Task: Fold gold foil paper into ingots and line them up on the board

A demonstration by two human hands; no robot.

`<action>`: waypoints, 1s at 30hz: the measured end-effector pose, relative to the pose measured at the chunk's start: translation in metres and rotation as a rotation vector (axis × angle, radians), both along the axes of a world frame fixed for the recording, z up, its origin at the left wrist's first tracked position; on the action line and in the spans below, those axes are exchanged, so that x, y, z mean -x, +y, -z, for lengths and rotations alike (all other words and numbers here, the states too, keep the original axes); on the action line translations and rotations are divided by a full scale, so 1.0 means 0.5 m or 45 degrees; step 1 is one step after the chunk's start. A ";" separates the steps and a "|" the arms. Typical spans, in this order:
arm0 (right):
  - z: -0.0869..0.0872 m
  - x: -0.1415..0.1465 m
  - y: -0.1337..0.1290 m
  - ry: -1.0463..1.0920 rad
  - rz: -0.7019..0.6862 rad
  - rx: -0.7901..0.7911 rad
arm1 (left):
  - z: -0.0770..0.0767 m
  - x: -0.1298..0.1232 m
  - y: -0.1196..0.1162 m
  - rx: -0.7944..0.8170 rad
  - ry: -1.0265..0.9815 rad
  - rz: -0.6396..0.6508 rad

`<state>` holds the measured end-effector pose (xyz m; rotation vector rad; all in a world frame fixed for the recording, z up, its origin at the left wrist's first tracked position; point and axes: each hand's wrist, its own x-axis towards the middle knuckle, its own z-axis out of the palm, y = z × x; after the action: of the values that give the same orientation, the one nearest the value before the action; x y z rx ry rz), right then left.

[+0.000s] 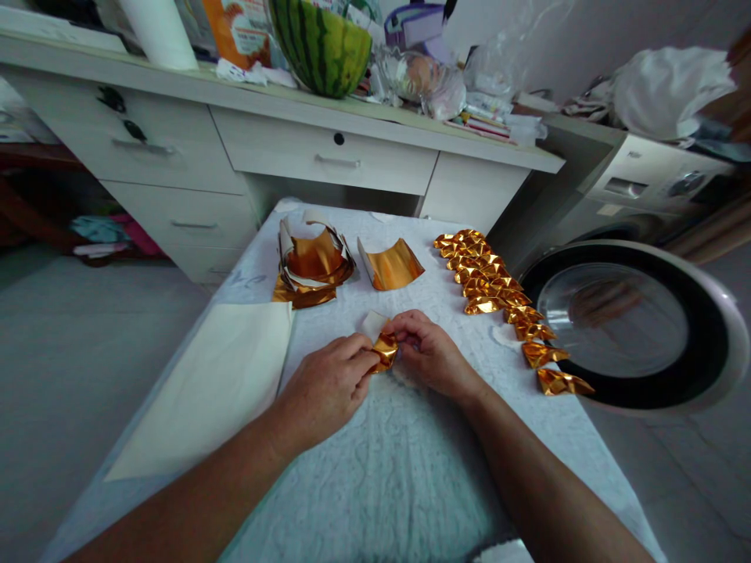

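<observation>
pinches a crinkled, glossy gold foil piece (385, 352) with left hand (329, 381) and right hand (431, 353), grasped from both sides over the pale table cloth (449, 332); has a matte white paper flap (374, 322) pointing forward, away from the body; cannot tell the long axis, with the ends hidden in the grasp; to the right, faceted folded gold pieces (486, 275) in an overlapping row, long axes crosswise; ahead, a smooth curved gold sheet (396, 266) beside a curled stack of white-edged foil (317, 259)
</observation>
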<state>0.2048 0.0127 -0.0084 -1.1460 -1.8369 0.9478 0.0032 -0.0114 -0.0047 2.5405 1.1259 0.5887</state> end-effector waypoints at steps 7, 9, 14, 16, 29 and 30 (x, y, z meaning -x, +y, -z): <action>0.003 0.007 0.004 -0.155 0.052 -0.132 | 0.006 0.003 0.003 -0.050 -0.042 -0.072; -0.001 0.010 0.002 -0.207 0.044 -0.153 | 0.005 0.004 0.004 -0.071 -0.057 -0.083; -0.009 0.013 -0.003 -0.293 0.049 -0.240 | -0.006 0.003 0.000 -0.089 -0.077 -0.097; -0.012 0.013 -0.006 -0.320 0.056 -0.297 | -0.009 0.002 -0.002 -0.085 -0.079 -0.105; -0.014 0.011 -0.009 -0.419 0.147 -0.416 | 0.004 0.014 0.009 -0.402 -0.158 -0.149; -0.014 0.011 -0.009 -0.425 0.147 -0.432 | 0.002 0.014 0.009 -0.425 -0.189 -0.141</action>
<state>0.1992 0.0083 -0.0012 -1.2302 -2.0685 0.3727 -0.0039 -0.0068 -0.0058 2.6598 1.2067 1.0551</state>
